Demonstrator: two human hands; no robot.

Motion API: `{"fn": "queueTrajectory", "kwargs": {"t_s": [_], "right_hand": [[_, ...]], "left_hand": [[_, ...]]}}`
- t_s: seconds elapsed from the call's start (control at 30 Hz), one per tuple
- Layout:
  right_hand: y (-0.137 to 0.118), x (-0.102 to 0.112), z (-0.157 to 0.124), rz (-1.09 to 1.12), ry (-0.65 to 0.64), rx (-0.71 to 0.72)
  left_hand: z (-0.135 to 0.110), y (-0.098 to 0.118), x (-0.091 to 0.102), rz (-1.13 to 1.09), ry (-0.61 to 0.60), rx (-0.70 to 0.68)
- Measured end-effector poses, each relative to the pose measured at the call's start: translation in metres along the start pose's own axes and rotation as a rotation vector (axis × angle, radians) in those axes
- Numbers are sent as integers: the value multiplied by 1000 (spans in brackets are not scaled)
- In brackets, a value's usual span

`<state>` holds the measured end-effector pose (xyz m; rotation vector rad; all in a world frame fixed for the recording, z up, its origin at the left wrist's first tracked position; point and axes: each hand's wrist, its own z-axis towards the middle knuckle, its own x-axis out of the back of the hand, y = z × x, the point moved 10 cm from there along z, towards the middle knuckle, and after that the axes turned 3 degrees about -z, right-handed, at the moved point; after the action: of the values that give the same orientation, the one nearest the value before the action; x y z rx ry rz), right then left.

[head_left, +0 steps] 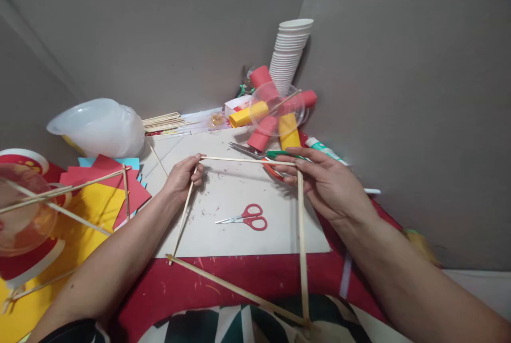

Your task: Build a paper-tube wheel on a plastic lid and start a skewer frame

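Note:
My left hand (186,172) is closed on the far left corner of a four-sided frame of thin wooden sticks (302,247), pinching it between thumb and fingers. At the frame's far right corner, my right hand (329,180) grips the joint with its thumb side, the other fingers partly spread. The frame tilts, its near corner close to my lap. Below it, small red-handled scissors (255,218) lie on a white board (239,242). Larger scissors (245,149) with green and orange handles lie behind the far stick, partly covered by my right hand.
At the back, a clear plastic lid (275,124) carries red and yellow paper rolls beside stacked white cups (291,50). Left are a translucent tub (99,127), bundled sticks (162,122), coloured paper (99,204) and another stick structure (85,180). A glue tube (325,150) lies right.

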<state>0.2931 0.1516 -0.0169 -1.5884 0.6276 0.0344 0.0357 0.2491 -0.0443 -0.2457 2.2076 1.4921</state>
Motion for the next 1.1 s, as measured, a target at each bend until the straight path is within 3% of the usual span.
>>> {"fn": "queueTrajectory", "kwargs": {"t_s": [0.53,1.1], "right_hand": [[8,6,3,-79,14,-24],[7,12,5,-100,63,-12]], "left_hand": [[-2,-17,5,-83,38,191],[-3,-15,6,-8,40,123]]}}
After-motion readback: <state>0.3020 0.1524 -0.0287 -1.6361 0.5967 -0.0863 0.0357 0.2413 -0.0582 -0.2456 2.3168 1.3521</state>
